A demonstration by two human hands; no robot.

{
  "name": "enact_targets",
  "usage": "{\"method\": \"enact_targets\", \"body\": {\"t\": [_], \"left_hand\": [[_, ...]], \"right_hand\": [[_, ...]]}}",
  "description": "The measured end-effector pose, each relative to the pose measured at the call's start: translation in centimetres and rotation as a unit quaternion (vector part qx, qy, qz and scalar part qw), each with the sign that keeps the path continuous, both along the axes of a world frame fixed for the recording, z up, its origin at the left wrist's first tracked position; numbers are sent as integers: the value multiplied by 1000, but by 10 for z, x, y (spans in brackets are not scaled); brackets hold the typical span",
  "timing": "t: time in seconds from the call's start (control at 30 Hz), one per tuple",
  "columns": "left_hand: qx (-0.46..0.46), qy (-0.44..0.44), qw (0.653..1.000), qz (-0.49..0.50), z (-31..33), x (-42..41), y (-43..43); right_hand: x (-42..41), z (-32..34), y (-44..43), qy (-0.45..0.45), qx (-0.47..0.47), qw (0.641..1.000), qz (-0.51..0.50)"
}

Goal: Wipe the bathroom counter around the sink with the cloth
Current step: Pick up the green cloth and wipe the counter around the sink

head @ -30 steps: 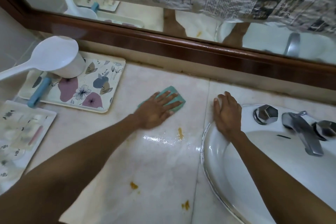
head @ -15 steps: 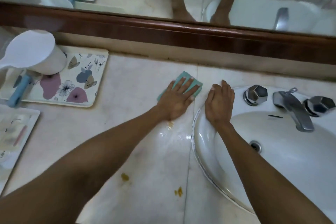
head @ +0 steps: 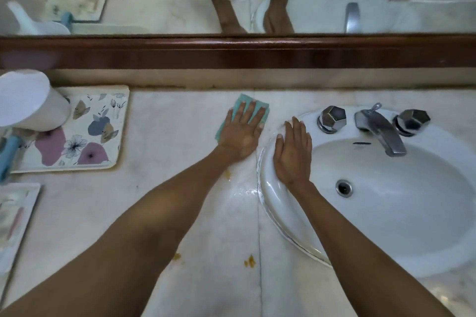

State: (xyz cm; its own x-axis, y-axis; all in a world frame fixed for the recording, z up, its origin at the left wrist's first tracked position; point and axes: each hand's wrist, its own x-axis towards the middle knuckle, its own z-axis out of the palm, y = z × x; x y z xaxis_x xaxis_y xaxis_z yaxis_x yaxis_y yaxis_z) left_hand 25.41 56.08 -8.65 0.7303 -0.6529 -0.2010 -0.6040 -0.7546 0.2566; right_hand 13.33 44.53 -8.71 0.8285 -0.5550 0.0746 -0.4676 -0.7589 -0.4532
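Note:
A teal cloth [head: 240, 104] lies flat on the pale marble counter [head: 170, 131], just left of the white sink [head: 401, 216]. My left hand [head: 243, 134] presses down on the cloth with fingers spread; most of the cloth is hidden under it. My right hand [head: 292, 152] rests flat on the sink's left rim, fingers together, holding nothing. Yellow-orange stains [head: 249, 261] dot the counter near the front, and a wet sheen [head: 244, 192] shows beside the sink rim.
A floral tray [head: 85, 136] at the left carries a white dipper [head: 28, 100] and a blue-handled item [head: 9, 154]. Another tray [head: 15, 216] sits at the left edge. The faucet [head: 378, 128] has two handles. A wood-framed mirror [head: 231, 51] backs the counter.
My left hand has slid the cloth to the right and toward the back wall, close to the sink rim. My right hand stays on the rim. The camera has tilted.

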Motion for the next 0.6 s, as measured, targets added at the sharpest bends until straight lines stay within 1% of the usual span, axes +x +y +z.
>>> {"method": "enact_targets", "body": {"t": [0.1,0.17,0.2,0.23,0.3,0.37,0.43,0.47,0.6], "left_hand": [[-13,-25,987,-158,-3,-19,55],[-13,-23,979,-202,0,-3,91],[-9,-24,981,-192,3,9,100],[-5,-26,987,-161,5,21,102],[-6,-25,997,-70,5,38,89],[-11,-6,1000,10,2,31,66],[-11,-4,999,42,-4,0,55],[-18,-8,999,25,-5,-21,58],[-19,-13,990,-139,-4,-91,122]], "right_hand": [[-3,2,1,4,1,1000,0],[-3,1,1,8,7,1000,-1],[-3,1,0,11,11,1000,-2],[-4,0,0,15,11,1000,-1],[-5,-2,0,22,8,1000,4],[-6,-3,1,25,7,1000,2],[-5,-3,3,26,-1,1000,-1],[-5,-2,4,29,-2,1000,-5],[-10,0,8,55,3,998,-2]]}}
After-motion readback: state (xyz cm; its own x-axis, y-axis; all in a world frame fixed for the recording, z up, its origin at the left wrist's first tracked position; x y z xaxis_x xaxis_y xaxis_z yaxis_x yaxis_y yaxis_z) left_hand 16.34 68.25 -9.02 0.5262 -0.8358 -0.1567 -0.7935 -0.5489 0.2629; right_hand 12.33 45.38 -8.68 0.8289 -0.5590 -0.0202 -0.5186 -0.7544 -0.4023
